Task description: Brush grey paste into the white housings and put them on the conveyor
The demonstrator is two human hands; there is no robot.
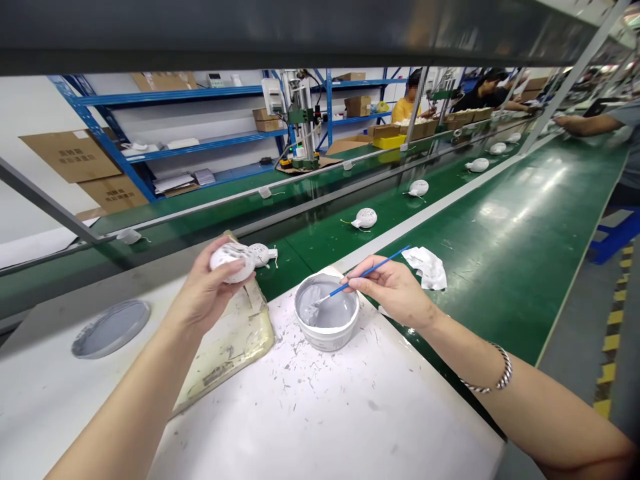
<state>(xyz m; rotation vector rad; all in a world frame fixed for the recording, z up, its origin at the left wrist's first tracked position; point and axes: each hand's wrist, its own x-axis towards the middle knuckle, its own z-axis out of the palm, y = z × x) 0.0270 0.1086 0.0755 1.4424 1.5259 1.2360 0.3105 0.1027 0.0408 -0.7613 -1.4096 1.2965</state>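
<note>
The left hand (207, 293) grips a white perforated casing (231, 260); the right hand (393, 290) pinches a blue brush (370, 275), its tip in a tub (327, 341) of grey paste (333, 310).

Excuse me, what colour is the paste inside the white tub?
The paste is grey, best seen in the head view.

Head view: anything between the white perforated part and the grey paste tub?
Nothing visible. The white perforated part in the left hand is above a stained plastic sheet lying flat beside the tub; the blue brush in the right hand comes in from the tub's other side.
</note>
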